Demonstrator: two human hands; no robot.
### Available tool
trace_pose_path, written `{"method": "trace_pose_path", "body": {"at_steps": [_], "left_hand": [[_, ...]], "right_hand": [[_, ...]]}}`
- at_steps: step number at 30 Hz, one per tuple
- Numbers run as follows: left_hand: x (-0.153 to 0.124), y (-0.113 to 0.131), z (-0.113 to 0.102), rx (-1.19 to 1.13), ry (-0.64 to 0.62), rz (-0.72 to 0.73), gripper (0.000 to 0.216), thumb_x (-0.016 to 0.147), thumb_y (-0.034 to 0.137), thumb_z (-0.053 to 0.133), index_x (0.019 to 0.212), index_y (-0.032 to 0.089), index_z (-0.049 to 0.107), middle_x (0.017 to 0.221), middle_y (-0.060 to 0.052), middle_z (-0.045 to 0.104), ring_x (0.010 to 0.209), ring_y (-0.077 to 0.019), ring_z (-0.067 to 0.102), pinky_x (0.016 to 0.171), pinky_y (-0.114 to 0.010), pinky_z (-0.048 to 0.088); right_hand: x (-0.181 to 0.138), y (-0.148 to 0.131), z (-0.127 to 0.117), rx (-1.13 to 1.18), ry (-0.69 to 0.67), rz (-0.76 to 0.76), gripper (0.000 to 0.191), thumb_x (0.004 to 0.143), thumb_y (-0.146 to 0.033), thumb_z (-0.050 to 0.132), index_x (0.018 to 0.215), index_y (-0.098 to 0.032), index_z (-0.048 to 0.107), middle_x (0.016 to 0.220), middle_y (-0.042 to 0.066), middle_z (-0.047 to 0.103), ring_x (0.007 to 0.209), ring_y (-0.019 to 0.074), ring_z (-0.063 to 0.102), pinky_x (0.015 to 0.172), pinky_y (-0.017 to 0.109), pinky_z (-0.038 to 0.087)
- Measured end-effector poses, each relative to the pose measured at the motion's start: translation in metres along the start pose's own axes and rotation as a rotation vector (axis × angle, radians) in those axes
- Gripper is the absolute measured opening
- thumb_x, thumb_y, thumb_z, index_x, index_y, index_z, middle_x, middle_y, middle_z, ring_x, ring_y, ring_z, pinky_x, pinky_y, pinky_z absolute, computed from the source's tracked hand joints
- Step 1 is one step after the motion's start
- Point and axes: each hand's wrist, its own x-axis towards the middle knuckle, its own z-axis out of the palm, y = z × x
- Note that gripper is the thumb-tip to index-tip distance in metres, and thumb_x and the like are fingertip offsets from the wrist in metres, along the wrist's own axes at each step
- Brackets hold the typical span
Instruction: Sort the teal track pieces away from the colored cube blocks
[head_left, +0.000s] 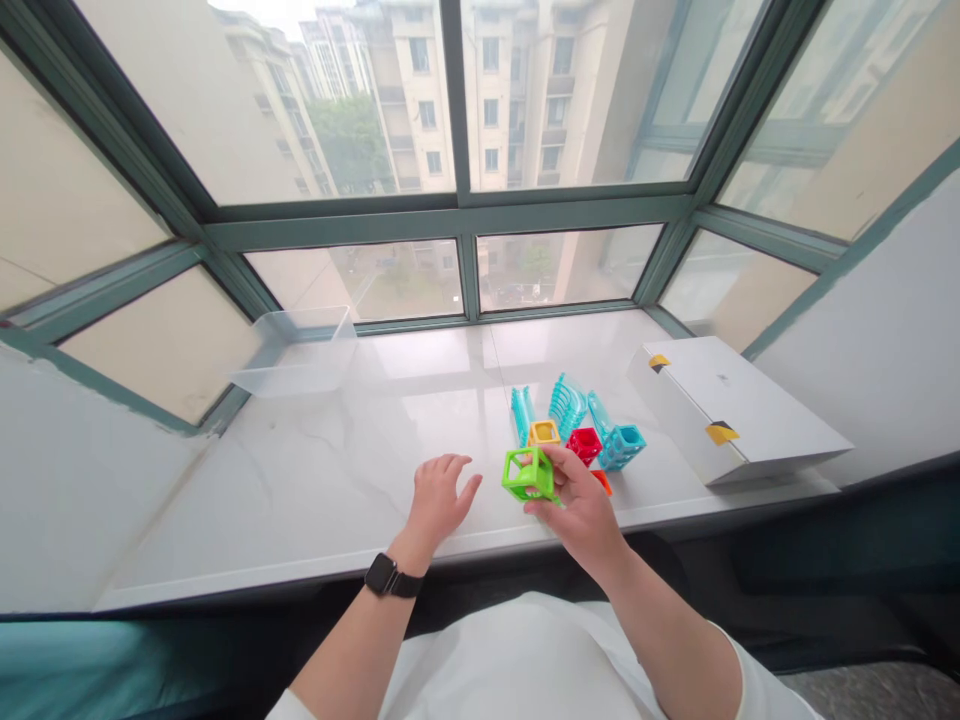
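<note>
My right hand (583,510) grips a green open-frame toy cube (529,474) by its right side, above the front of the sill. To its left, my left hand (441,497) is held with its fingers apart and nothing in it. Just behind the green cube stand a yellow cube (544,432) and a red cube (584,445). An orange piece (602,482) is mostly covered by my right hand. Farther back lie a translucent blue straight track piece (523,414) and a curved one (568,402). A blue tube-like piece (622,447) sits on the right.
A white marble-look windowsill (360,450) carries everything. At the back left stands a clear plastic bin (300,350). On the right lies a white box (739,405) with yellow-and-black tabs. Green-framed windows (465,215) close off the back and sides.
</note>
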Motion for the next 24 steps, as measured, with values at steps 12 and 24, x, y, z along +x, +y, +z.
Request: {"method": "trace_pose_path", "body": {"at_steps": [12, 24], "left_hand": [[-0.019, 0.101, -0.050, -0.677, 0.063, -0.024, 0.033, 0.095, 0.027, 0.063, 0.129, 0.027, 0.062, 0.109, -0.004, 0.074, 0.093, -0.0188, 0.069, 0.085, -0.032, 0.053], [-0.019, 0.100, -0.047, -1.220, 0.036, -0.189, 0.023, 0.087, 0.038, 0.078, 0.092, 0.019, 0.065, 0.077, 0.001, 0.066, 0.067, -0.0137, 0.063, 0.068, -0.027, 0.052]], "right_hand": [[-0.005, -0.016, 0.012, -0.407, -0.045, -0.290, 0.063, 0.087, -0.050, 0.082, 0.142, -0.030, 0.060, 0.120, 0.009, 0.072, 0.102, 0.0268, 0.073, 0.089, 0.040, 0.065], [-0.004, -0.027, 0.010, -0.285, -0.139, -0.293, 0.052, 0.096, -0.032, 0.071, 0.146, -0.032, 0.058, 0.135, 0.009, 0.062, 0.113, 0.0246, 0.068, 0.090, 0.038, 0.064]]}}
